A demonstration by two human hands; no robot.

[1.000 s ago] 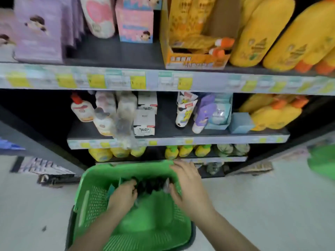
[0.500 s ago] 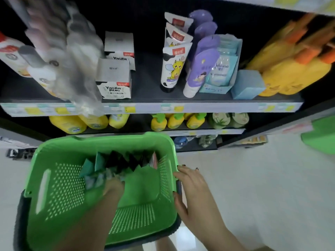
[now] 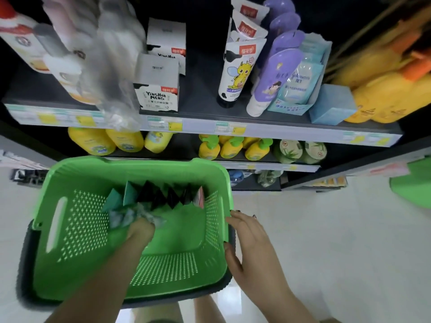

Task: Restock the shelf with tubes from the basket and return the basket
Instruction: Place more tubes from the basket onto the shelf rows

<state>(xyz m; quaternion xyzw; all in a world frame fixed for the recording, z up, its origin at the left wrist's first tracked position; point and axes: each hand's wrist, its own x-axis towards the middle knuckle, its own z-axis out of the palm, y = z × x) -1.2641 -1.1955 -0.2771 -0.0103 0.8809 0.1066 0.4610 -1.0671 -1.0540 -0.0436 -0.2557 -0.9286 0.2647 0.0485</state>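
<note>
**Left hand in basket on tubes, right hand at rim**

My left hand (image 3: 140,230) is down inside the green basket (image 3: 130,169), fingers curled round a blurred bunch of pale teal tubes (image 3: 130,216). More tubes (image 3: 163,197), dark and teal, stand in a row against the basket's far wall, with a pinkish one at the right end. My right hand (image 3: 250,245) sits against the basket's right rim, fingers straight and relaxed, gripping nothing. The basket sits in a dark outer frame (image 3: 23,264) above the white floor (image 3: 338,241). The shelf (image 3: 268,129) ahead carries white boxes (image 3: 158,89), a cartoon-print tube (image 3: 235,73), purple bottles (image 3: 275,75), a blue box (image 3: 331,108) and yellow bottles (image 3: 382,96). The shelf below holds more yellow bottles (image 3: 126,141).
</note>
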